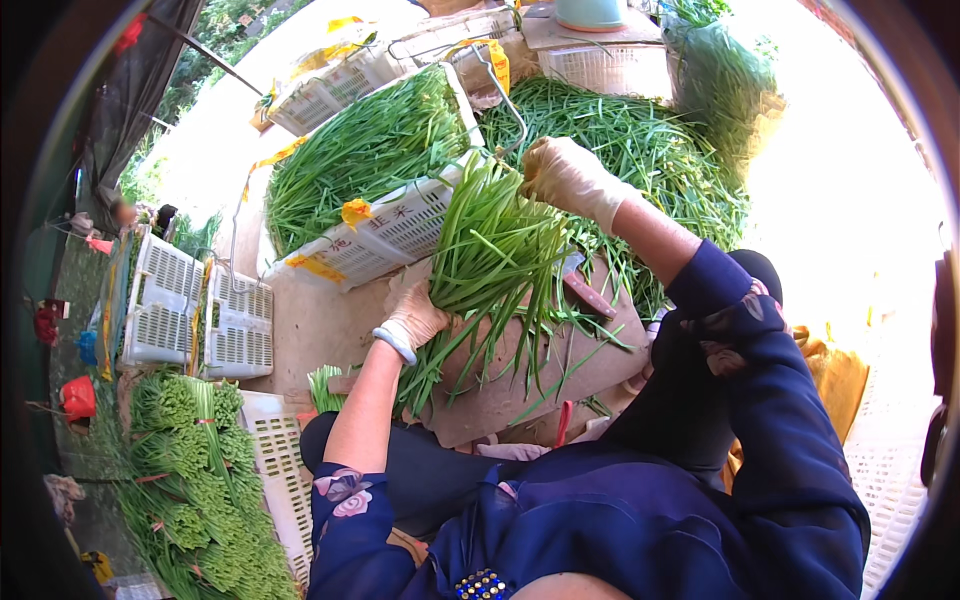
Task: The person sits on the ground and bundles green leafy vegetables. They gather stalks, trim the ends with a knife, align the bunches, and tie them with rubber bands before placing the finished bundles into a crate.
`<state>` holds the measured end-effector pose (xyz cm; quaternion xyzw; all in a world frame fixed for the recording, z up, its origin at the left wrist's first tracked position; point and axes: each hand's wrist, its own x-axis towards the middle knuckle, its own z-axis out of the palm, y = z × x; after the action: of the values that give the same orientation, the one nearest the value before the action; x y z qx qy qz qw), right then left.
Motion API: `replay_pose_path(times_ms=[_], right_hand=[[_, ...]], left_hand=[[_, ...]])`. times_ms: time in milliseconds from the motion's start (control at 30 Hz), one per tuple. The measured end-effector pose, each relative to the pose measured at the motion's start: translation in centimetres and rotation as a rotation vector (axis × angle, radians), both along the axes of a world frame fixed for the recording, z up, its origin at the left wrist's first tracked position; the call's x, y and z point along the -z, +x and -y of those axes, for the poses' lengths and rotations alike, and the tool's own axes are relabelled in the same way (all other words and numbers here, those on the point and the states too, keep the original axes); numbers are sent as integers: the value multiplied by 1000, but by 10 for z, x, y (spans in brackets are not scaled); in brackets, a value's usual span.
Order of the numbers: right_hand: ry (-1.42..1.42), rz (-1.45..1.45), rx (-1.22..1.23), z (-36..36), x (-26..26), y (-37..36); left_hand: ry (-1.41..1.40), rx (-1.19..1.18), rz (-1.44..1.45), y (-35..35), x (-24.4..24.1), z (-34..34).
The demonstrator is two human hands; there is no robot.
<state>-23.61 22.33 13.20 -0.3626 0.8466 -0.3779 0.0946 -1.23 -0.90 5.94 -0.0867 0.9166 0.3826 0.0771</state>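
Note:
Both hands wear pale thin gloves. My left hand is closed round the lower part of a large bunch of green Chinese chives, whose leaves fan out above a board. My right hand is raised at the upper right of the bunch with its fingers curled; whether it pinches any leaves cannot be told. Under the bunch lies a brown board with loose leaves on it. A knife with a reddish handle rests on the board, its blade partly hidden by leaves. Behind the right hand spreads a big heap of loose chives.
A white plastic crate full of chives stands ahead, with a bent metal handle. At the left are more crates and tied bundles of greens. A clear bag of greens stands at the back right, near a light-blue bucket.

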Motion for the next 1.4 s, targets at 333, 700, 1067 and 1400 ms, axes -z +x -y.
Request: replay_pose_path(times_ms=[333, 700, 1067, 1400], right_hand=[[-131, 271, -119, -31, -30, -8], [-231, 279, 13, -29, -33, -22], [-244, -180, 18, -22, -40, 6], [-622, 353, -236, -9, -114, 34]], left_hand=[[75, -78, -32, -5, -17, -5], [-11, -32, 0, -5, -1, 9], [-7, -55, 37, -11, -10, -7], [264, -155, -74, 1, -5, -13]])
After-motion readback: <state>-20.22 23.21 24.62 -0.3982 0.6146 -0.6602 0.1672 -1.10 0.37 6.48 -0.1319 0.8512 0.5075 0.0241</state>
